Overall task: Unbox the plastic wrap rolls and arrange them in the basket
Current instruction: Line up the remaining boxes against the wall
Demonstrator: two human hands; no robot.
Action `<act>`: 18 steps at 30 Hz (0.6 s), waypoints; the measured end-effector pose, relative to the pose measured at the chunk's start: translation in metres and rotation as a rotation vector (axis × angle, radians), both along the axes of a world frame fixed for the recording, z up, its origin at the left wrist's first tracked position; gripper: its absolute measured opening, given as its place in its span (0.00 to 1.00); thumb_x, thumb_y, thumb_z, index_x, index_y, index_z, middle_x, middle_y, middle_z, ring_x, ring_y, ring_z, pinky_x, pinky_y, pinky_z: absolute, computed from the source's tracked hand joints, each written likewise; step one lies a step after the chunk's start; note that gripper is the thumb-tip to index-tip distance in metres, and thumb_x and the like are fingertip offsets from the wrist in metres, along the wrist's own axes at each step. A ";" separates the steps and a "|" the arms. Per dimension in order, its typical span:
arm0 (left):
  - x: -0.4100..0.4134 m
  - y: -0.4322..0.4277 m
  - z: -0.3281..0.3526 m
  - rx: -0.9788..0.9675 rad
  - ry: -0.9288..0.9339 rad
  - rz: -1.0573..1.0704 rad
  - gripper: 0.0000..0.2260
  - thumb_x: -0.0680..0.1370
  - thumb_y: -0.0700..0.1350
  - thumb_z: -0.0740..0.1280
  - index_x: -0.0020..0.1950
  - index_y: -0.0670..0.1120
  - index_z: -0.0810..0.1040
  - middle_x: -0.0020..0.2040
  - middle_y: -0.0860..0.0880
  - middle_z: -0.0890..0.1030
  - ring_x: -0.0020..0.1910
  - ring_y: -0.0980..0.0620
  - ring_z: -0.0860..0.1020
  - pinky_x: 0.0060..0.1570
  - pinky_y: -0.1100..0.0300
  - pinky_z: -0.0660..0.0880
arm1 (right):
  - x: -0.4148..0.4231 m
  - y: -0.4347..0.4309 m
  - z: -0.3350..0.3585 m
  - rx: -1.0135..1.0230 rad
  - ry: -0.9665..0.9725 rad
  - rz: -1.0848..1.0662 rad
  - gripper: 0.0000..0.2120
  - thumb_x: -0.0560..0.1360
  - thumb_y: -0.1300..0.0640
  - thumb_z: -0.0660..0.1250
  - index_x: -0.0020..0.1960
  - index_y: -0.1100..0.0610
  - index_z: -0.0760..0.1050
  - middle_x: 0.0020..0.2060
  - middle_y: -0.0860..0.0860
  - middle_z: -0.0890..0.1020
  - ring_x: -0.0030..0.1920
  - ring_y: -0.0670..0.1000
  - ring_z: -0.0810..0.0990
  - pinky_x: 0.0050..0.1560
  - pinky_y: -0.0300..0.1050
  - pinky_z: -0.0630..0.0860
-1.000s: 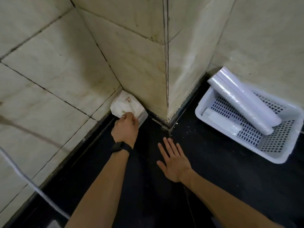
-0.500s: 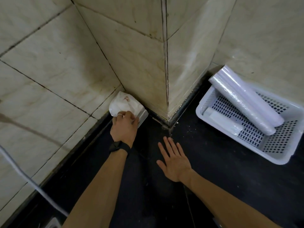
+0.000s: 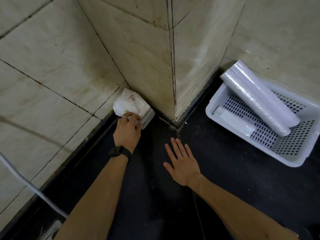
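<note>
Nearest you, your right hand (image 3: 181, 163) lies flat and spread on the black floor (image 3: 225, 179), holding nothing, a little in front of the foot of the tiled cream pillar corner (image 3: 173, 94). Left of that corner, your left hand (image 3: 127, 130), with a black wristband (image 3: 119, 152) and a ring, has its grip pinched on the near edge of the crumpled white plastic-wrapped box (image 3: 132, 108) wedged against the wall. Small red and green print shows on the wrapping, too small to read. Right of the corner and farther off, the white perforated plastic basket (image 3: 225, 118) already holds two long clear plastic wrap rolls (image 3: 259, 99) lying aslant and a flatter white package beneath. You seem to be fetching the next box; pull it clear of the wall, then open it.
</note>
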State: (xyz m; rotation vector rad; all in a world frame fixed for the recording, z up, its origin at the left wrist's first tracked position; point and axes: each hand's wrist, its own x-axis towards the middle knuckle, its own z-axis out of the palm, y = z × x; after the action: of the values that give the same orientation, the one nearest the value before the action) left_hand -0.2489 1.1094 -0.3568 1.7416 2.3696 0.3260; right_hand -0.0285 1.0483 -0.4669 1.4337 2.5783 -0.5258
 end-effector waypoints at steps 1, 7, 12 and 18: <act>0.000 0.000 0.000 0.004 0.003 -0.002 0.09 0.79 0.45 0.67 0.58 0.46 0.79 0.65 0.46 0.75 0.60 0.43 0.74 0.44 0.48 0.79 | 0.000 0.000 -0.001 0.005 0.004 -0.004 0.34 0.81 0.35 0.37 0.81 0.52 0.35 0.79 0.55 0.34 0.78 0.54 0.30 0.77 0.56 0.34; -0.002 -0.004 0.003 -0.012 0.035 -0.032 0.12 0.79 0.45 0.66 0.62 0.48 0.77 0.69 0.47 0.72 0.60 0.43 0.74 0.41 0.50 0.78 | 0.000 0.000 0.000 0.004 0.001 -0.003 0.34 0.81 0.36 0.38 0.81 0.52 0.37 0.80 0.55 0.35 0.79 0.55 0.31 0.77 0.56 0.35; 0.004 -0.026 0.019 0.022 -0.046 -0.003 0.20 0.78 0.43 0.66 0.70 0.51 0.72 0.76 0.48 0.66 0.66 0.45 0.72 0.46 0.49 0.80 | 0.001 0.002 0.009 -0.063 -0.046 0.020 0.34 0.80 0.35 0.36 0.79 0.51 0.30 0.77 0.54 0.28 0.76 0.54 0.26 0.75 0.54 0.30; 0.026 -0.087 0.033 0.034 -0.181 -0.010 0.21 0.78 0.42 0.65 0.71 0.53 0.71 0.77 0.53 0.63 0.66 0.49 0.72 0.47 0.50 0.81 | 0.007 0.016 0.061 -0.277 -0.078 0.029 0.33 0.82 0.41 0.53 0.82 0.50 0.46 0.81 0.52 0.40 0.80 0.52 0.38 0.78 0.59 0.44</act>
State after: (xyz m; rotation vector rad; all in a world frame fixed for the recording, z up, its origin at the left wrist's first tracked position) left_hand -0.2228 1.0225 -0.3238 1.6606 2.2402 0.5018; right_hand -0.0217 1.0646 -0.4062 1.2945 2.3510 -0.7712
